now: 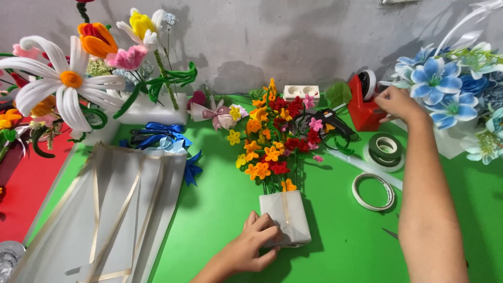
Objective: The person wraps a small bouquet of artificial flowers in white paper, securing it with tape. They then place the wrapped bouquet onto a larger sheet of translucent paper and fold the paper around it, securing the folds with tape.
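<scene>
A small bouquet of orange, red, yellow and pink artificial flowers [272, 136] lies on the green table [220, 204]. Its stems end in a white paper-wrapped base [288, 215] with a gold ribbon line. My left hand [254, 246] rests on the left side of that wrapped base, fingers curled over its edge. My right hand [398, 103] is stretched to the far right, fingers closed at the red tape dispenser [364, 107]; whether it pinches tape cannot be seen.
White wrapping sheets with gold edging [105, 209] lie at left beside blue ribbon bows [157, 133]. Rolls of tape [385, 149] and a white ring [373, 192] sit at right. A glue gun [330, 123], a white socket block [301, 93] and large flower arrangements [450, 89] line the back.
</scene>
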